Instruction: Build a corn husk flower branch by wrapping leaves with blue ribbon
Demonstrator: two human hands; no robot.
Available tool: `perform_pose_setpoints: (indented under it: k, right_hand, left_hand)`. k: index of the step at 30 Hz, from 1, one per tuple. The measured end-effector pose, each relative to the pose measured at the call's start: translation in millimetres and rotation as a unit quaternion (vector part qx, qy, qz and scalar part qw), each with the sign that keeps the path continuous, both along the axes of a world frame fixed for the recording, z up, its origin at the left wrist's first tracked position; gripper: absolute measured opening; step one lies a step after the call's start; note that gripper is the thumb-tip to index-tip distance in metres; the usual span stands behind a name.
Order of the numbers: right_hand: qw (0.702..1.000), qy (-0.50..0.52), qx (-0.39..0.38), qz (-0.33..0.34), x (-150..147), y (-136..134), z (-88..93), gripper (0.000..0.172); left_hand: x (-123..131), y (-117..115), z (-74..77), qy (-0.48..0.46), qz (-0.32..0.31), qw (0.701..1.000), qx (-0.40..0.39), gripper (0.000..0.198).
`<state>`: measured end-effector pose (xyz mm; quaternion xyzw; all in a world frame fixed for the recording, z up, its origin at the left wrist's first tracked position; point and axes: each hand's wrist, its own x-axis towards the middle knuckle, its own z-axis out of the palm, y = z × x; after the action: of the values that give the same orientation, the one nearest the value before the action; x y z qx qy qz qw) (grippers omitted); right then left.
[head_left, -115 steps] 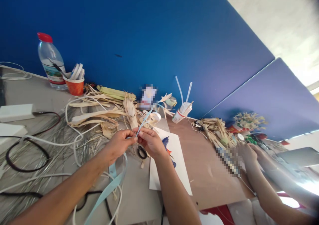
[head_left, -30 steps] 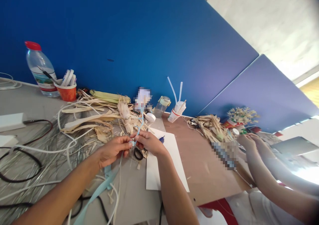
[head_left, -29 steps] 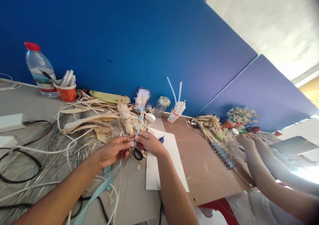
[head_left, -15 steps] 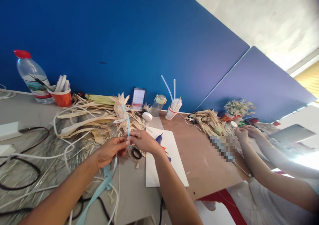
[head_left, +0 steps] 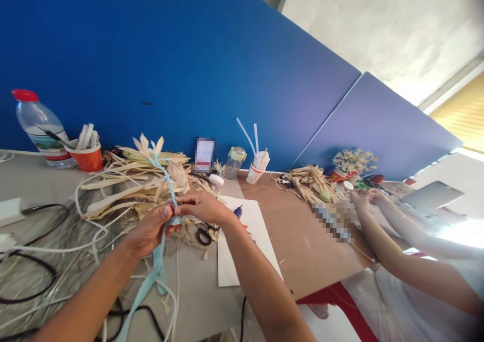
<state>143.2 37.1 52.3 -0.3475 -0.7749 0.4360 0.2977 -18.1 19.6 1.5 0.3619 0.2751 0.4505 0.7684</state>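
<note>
A stem wrapped in light blue tape leans up and to the left, with pale corn husk petals at its top. My left hand pinches the stem's lower end. Fingertips of my right hand close on the same stem just beside the left thumb. From below my left hand, a long light blue strip hangs toward the table's front edge. Dried corn husks lie in a heap behind the hands. Black-handled scissors rest near my right wrist, partly covered by husk scraps.
White paper with a blue tool lies under my right forearm. Along the blue partition stand a bottle, a red cup, a jar and a straw cup. Cables cross the left side. Another person's hands are at right.
The husk petals and blue stem have tilted to the left, and both hands have shifted slightly left. The whole view has also moved a little.
</note>
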Motion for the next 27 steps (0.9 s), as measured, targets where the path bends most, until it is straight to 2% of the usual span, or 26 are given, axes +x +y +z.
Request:
perform_pose_setpoints:
  k: [2, 5, 8, 10, 14, 17, 20, 22, 24, 27]
  right_hand:
    - [0.994, -0.077, 0.067, 0.024, -4.9, 2.1, 10.5, 0.014]
    - [0.958, -0.227, 0.168, 0.038, -11.5, 1.4, 23.1, 0.015]
    - [0.924, -0.316, 0.214, 0.015, -13.8, -4.2, 30.7, 0.012]
    - [0.923, -0.319, 0.217, 0.01, -11.1, -8.6, 34.0, 0.012]
    - [0.957, -0.229, 0.177, -0.002, 9.4, -13.0, 31.8, 0.026]
    - [0.973, -0.101, 0.153, -0.142, 38.1, -11.4, 13.6, 0.031]
    - [0.946, 0.045, 0.081, -0.311, 67.8, -11.1, -15.1, 0.03]
    - [0.895, 0.124, 0.039, -0.427, 80.6, -14.4, -32.0, 0.029]
    - [0.87, 0.149, 0.027, -0.47, 84.2, -20.0, -42.5, 0.028]
    - [0.884, 0.102, -0.017, -0.457, 75.0, -28.3, -47.1, 0.026]
  left_hand:
    - [-2.1, 1.8, -2.1, 0.001, 0.026, 1.0, -0.002, 0.038]
    - [-2.4, 5.5, -7.0, 0.016, 0.077, 0.997, -0.015, 0.032]
    - [-0.7, 8.1, -11.1, 0.033, 0.095, 0.995, -0.016, 0.026]
    - [0.2, 8.7, -12.2, 0.056, 0.091, 0.994, -0.014, 0.025]
    - [1.7, 7.8, -9.3, 0.097, 0.096, 0.991, -0.009, 0.026]
    - [3.5, 7.0, -3.8, 0.076, 0.122, 0.989, 0.015, 0.03]
    - [5.1, 7.4, 1.7, 0.023, 0.17, 0.985, 0.019, 0.034]
    - [4.8, 9.0, 3.7, -0.014, 0.212, 0.977, 0.005, 0.032]
    - [2.8, 11.8, 3.7, -0.051, 0.247, 0.968, -0.007, 0.031]
    - [-2.0, 16.6, 1.4, -0.091, 0.275, 0.957, -0.014, 0.031]
